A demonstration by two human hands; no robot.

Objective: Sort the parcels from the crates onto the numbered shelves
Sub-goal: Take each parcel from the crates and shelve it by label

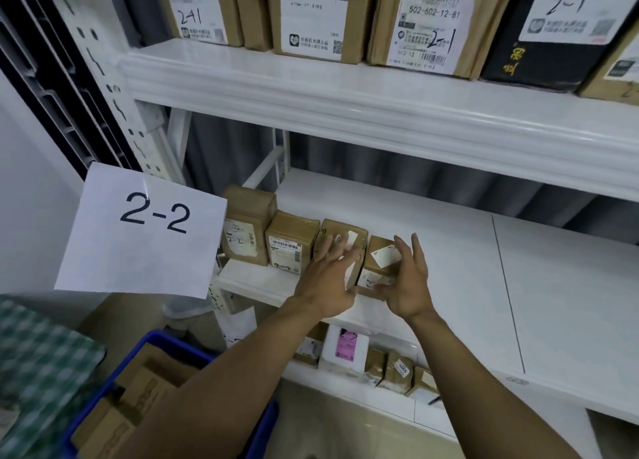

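On the white shelf (449, 251) by the paper sign "2-2" (145, 230), several small brown parcels stand in a row near the left end. My right hand (409, 285) cups the rightmost small parcel (382, 258), thumb at its front, fingers up along its right side. The parcel rests on the shelf against its neighbour. My left hand (328, 278) lies with spread fingers flat on that neighbouring parcel (342, 233). Two more labelled parcels (290, 244) stand further left. Below me, a blue crate (103, 400) holds brown cardboard parcels (145, 389).
The shelf above carries larger boxes marked "2-1" (425, 22). The lower shelf holds small parcels, one white with a pink label (345, 348). A checked cloth (34, 361) lies at the lower left. The shelf post (114, 88) rises at the left.
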